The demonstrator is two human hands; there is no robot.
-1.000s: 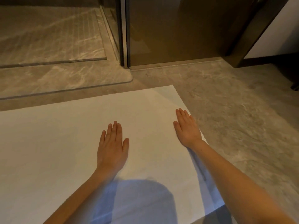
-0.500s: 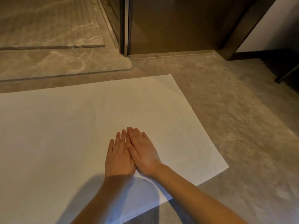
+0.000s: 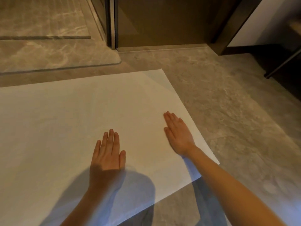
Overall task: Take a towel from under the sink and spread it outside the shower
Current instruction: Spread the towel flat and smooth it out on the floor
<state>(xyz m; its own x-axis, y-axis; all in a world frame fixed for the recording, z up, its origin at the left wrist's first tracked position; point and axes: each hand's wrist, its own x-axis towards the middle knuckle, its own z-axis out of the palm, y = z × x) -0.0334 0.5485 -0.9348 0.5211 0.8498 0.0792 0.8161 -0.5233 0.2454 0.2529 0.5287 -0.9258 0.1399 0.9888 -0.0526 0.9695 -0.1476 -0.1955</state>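
Your white towel [image 3: 68,121] lies spread flat on the grey marbled floor [image 3: 236,111], its far edge near the raised shower threshold [image 3: 61,62] and its right corner pointing toward the glass door frame [image 3: 111,23]. Your left hand [image 3: 106,154] rests palm down near the towel's middle, fingers straight and together, gripping nothing. Your right hand [image 3: 178,134] lies equally flat and open near the towel's right edge, well apart from the left.
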